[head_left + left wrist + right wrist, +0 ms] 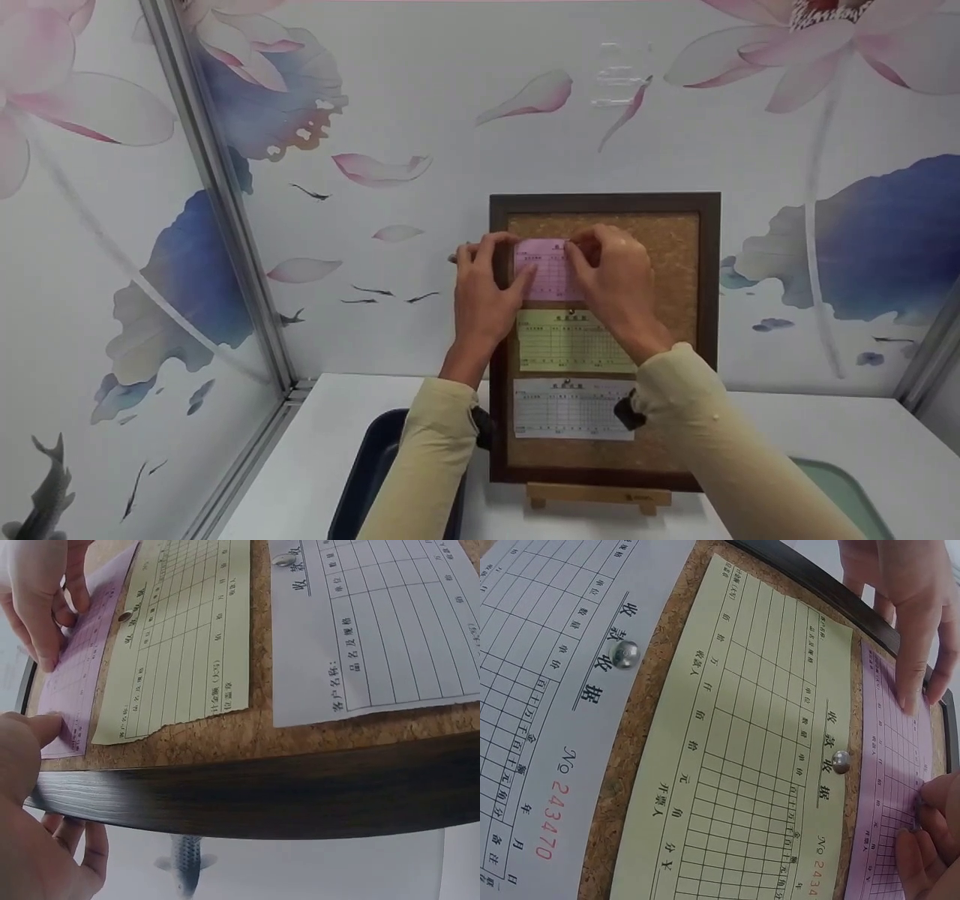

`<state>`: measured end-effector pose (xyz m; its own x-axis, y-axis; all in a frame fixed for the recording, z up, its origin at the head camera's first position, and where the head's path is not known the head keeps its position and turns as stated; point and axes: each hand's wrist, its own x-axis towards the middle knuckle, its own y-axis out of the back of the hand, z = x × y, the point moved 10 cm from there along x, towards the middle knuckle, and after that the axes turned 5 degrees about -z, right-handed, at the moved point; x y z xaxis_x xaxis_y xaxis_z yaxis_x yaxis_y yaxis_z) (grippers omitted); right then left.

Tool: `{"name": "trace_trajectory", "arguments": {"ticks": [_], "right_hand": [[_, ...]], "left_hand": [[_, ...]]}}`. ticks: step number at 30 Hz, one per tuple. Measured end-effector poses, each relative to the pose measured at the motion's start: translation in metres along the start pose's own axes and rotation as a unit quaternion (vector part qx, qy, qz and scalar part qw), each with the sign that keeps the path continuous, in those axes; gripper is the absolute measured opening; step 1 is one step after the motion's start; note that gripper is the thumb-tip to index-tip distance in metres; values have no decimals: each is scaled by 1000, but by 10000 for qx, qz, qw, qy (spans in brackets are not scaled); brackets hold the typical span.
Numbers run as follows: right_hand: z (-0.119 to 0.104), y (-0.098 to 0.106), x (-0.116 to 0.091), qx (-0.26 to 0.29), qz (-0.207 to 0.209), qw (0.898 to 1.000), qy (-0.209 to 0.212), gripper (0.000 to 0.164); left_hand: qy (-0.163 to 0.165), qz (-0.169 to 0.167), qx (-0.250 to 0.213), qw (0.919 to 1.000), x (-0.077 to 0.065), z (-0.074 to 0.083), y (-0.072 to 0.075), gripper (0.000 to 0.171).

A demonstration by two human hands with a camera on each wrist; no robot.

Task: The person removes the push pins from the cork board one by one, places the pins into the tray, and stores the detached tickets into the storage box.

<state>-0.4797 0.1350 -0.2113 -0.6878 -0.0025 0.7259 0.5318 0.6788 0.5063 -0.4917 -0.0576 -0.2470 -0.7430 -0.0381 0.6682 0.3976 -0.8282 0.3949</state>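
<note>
A framed cork board (679, 300) stands upright on a small wooden easel (600, 495). Against its upper part lies a pink receipt slip (546, 283). My left hand (486, 300) grips the board's left edge, thumb pressing the slip's side and fingers reaching behind the frame (225, 799). At the slip's top edge my right hand (619, 274) pinches a small metal pushpin (917, 811), mostly hidden by fingertips. Below hang a yellow receipt slip (559, 345) and a white receipt slip (570, 409), each held at its top by a round silver pushpin (841, 762).
Left of the board, a dark blue tray (367, 457) lies on the white table (300, 450), partly under the left sleeve. A pale green tray (836, 480) shows beyond the right sleeve. Close behind rises a wall panel (420, 315) printed with lotus flowers; a metal post (225, 202) stands at left.
</note>
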Motion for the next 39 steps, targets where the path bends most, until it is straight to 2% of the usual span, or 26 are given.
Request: {"name": "trace_trajectory", "arguments": {"ticks": [6,13,25,32,39], "right_hand": [[0,-1,0,50,-40,10000,-39,15],[0,0,2,0,-22,10000,-57,15],[-4,5,1,-337,159,9993,-3,20],[-14,7,1,-928,347,9949,192,18],[-18,7,-2,-1039,508,9926,366,18]], "left_hand": [[-26,491,-33,9988,1,6,7,23],[-27,773,339,9964,5,13,10,18],[-58,868,515,9949,5,16,8,17],[-89,746,467,9961,6,16,8,17],[-49,678,451,9967,5,14,7,18]]}}
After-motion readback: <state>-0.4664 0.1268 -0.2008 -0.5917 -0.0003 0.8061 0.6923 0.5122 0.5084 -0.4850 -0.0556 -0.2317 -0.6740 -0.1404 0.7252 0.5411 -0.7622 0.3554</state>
